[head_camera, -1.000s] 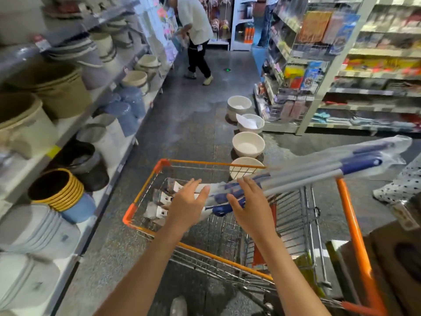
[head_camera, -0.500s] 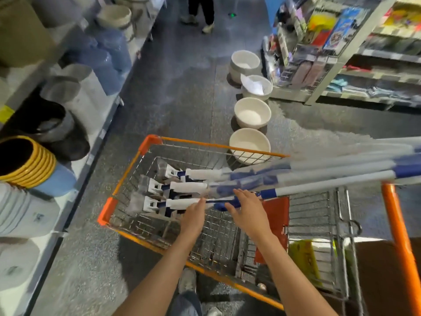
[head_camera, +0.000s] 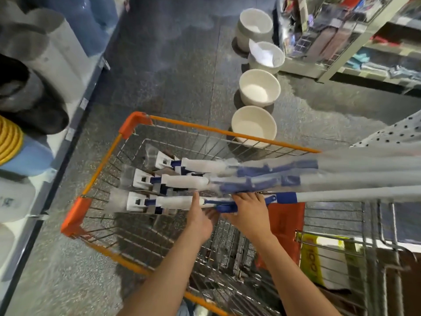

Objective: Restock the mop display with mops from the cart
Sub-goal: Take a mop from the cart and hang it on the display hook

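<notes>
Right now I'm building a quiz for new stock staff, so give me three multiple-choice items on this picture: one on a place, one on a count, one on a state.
1. Where do the mop heads lie?
A. on the floor
B. in the cart
C. on a shelf

2. How many white basins stand in the row on the floor?
A. two
B. four
C. six

3. What is the right hand doing?
A. hanging idle
B. pushing the cart
C. holding the nearest mop

Key: 1 B, the mops rest inside the cart. 2 B, four basins line the aisle. 3 C, the right hand curls round the nearest mop; the left hand touches it with one finger.
</notes>
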